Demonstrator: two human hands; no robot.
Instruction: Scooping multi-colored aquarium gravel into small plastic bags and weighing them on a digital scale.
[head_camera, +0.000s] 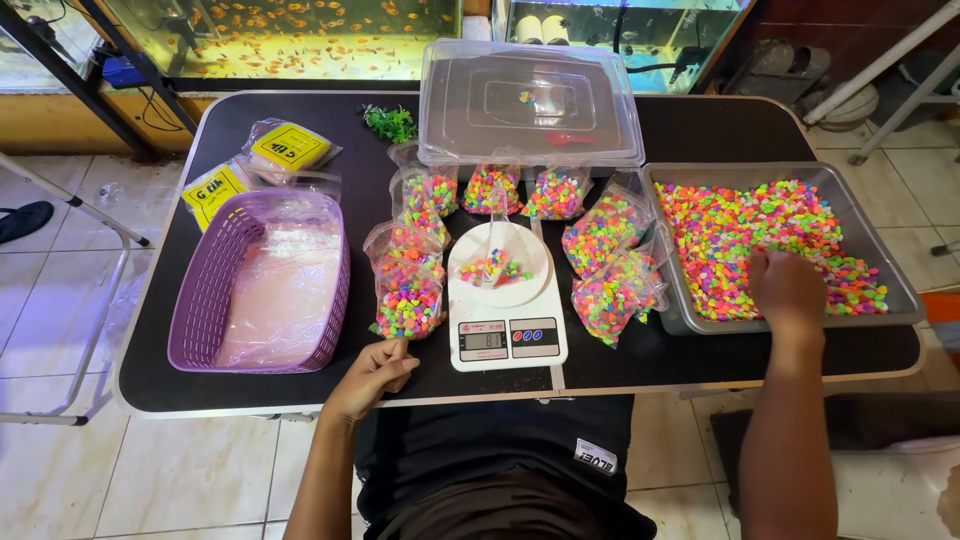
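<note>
My right hand (788, 288) reaches into a grey metal tray (897, 280) heaped with bright multicoloured pebbles (730, 225); its fingers are dug into the pebbles and hidden. My left hand (372, 375) rests near the table's front edge, fingers loosely curled, touching the bottom of a filled clear bag of pebbles (407, 285). Between my hands stands a white kitchen scale (505, 335) with a clear bag (497, 268) holding a few pebbles on its round platform.
Several filled pebble bags (610, 265) surround the scale. A purple basket (205, 300) lined with clear plastic sits at the left, yellow-labelled packets (285, 148) behind it. A clear lidded box (530, 100) and a green plastic plant (390, 122) stand at the back. Fish tanks (290, 35) lie beyond the black table (160, 385).
</note>
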